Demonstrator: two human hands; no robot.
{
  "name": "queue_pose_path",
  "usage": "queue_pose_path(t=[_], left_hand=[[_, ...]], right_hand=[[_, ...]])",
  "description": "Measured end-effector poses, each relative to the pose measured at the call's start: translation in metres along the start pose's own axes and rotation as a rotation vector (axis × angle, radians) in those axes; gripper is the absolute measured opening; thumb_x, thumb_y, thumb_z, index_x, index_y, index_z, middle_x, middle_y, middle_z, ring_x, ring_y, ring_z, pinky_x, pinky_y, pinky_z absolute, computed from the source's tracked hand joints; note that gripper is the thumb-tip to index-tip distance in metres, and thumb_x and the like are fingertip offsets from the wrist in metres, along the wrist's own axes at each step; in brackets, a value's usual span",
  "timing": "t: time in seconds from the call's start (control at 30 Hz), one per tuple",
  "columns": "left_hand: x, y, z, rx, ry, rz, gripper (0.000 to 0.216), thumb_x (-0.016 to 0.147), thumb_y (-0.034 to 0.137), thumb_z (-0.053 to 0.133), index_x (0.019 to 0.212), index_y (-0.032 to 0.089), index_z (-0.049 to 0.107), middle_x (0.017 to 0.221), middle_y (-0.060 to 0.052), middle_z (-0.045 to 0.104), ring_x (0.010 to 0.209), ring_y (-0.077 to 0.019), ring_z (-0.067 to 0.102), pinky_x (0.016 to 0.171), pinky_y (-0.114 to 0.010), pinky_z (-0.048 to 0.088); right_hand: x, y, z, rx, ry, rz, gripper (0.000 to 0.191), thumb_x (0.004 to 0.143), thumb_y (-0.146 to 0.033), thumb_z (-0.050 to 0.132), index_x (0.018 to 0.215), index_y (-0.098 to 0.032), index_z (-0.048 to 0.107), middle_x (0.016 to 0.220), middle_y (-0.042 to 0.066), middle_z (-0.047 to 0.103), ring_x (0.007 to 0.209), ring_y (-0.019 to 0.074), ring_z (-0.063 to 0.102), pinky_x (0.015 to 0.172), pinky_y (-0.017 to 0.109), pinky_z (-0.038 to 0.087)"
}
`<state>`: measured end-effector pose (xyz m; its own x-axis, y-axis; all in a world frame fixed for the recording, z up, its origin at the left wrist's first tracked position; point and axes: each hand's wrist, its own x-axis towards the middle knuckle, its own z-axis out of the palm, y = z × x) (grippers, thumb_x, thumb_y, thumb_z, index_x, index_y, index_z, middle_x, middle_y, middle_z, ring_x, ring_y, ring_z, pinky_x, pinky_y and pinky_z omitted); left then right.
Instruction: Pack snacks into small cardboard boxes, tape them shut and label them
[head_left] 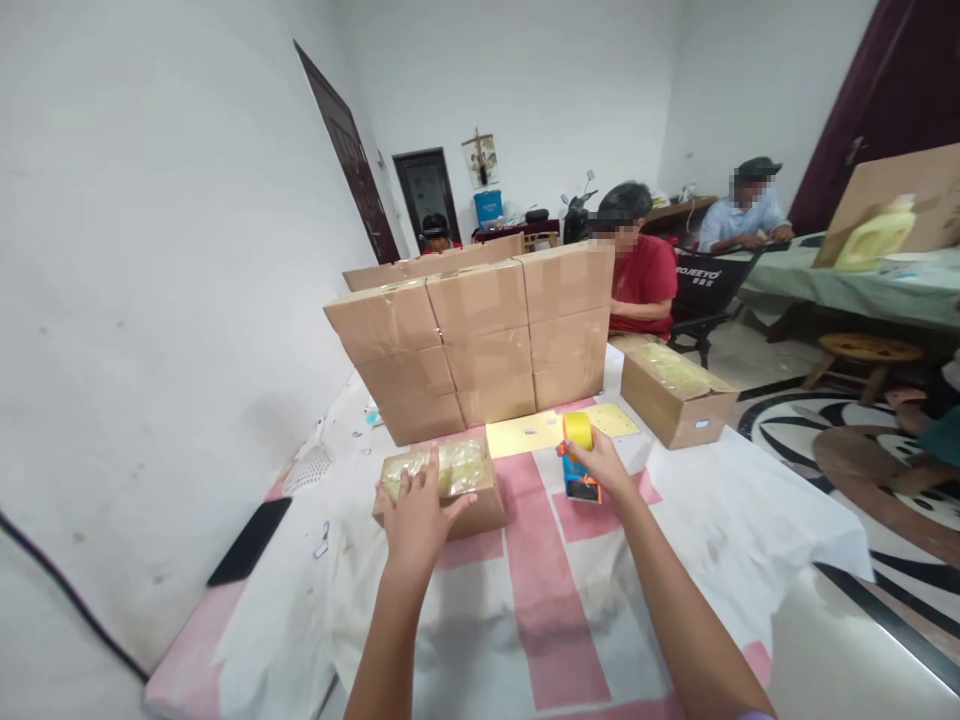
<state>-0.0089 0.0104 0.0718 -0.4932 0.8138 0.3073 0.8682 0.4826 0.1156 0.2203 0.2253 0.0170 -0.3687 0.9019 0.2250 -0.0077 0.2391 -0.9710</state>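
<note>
A small cardboard box (pixel 480 510), its top covered with shiny yellowish tape, sits on the cloth-covered table. My left hand (pixel 421 505) lies across its top with the fingers spread. To the right, my right hand (pixel 604 465) is wrapped around a blue and orange tape dispenser (pixel 576 480) carrying a yellow roll. The dispenser is close to the tabletop; whether it touches I cannot tell. Behind it lies a yellow sheet (pixel 525 434) with small marks. Part of the dispenser is hidden by my fingers.
A wall of stacked cardboard boxes (pixel 484 345) stands behind. Another taped box (pixel 679 400) is at the right. A black flat object (pixel 250 540) and a white mesh item (pixel 309 468) lie left. A person in a red shirt (pixel 646 285) sits beyond the boxes; others are farther back.
</note>
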Motion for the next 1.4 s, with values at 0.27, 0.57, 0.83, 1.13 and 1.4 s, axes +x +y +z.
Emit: queue_pose_path(t=[0.27,0.57,0.83,1.13,1.4], left_hand=[[0.0,0.084,0.016,-0.672,0.249,0.404,0.039,0.095,0.034,0.062,0.133,0.025,0.058,0.129,-0.01,0.067,0.12,-0.0226,0.063,0.1,-0.036,0.052],[-0.003,0.129,0.043,-0.955,0.02,0.178,0.01,0.089,0.028,0.066,0.088,0.027,0.076,0.116,-0.007,0.058,0.119,-0.0244,0.055,0.107,-0.044,0.043],[-0.022,0.147,0.051,-1.085,0.226,0.041,0.015,0.09,0.033,0.069,0.079,0.025,0.075,0.117,-0.006,0.051,0.117,-0.0223,0.053,0.106,-0.038,0.041],[-0.073,0.128,0.051,-1.222,-0.255,-0.143,0.034,0.092,0.044,0.06,0.074,0.018,0.071,0.068,-0.002,0.062,0.058,-0.013,0.059,0.055,-0.023,0.046],[-0.106,0.118,0.057,-1.281,-0.381,-0.313,0.043,0.089,0.056,0.062,0.07,0.017,0.066,0.046,0.004,0.05,0.041,-0.0089,0.047,0.042,-0.019,0.034]], right_hand=[[0.002,-0.056,0.041,0.369,-0.115,-0.066,0.039,0.071,-0.041,0.08,0.096,-0.02,0.059,0.078,0.003,0.074,0.071,0.0206,0.073,0.067,0.032,0.06],[-0.021,-0.051,0.036,0.427,-0.083,-0.156,0.036,0.078,-0.044,0.08,0.098,-0.022,0.059,0.082,0.002,0.073,0.073,0.0202,0.072,0.067,0.032,0.061],[-0.014,-0.034,0.04,0.547,-0.013,-0.09,0.053,0.094,-0.071,0.046,0.083,-0.022,0.063,0.071,0.005,0.068,0.071,0.0225,0.071,0.064,0.035,0.062],[-0.004,-0.035,0.019,0.342,0.245,-0.143,0.055,0.088,-0.066,0.058,0.059,-0.024,0.038,0.058,-0.003,0.038,0.053,0.0134,0.042,0.048,0.027,0.041],[-0.006,-0.042,0.029,0.439,0.26,-0.08,0.054,0.088,-0.062,0.064,0.059,-0.023,0.039,0.06,-0.003,0.038,0.056,0.0129,0.04,0.049,0.026,0.037]])
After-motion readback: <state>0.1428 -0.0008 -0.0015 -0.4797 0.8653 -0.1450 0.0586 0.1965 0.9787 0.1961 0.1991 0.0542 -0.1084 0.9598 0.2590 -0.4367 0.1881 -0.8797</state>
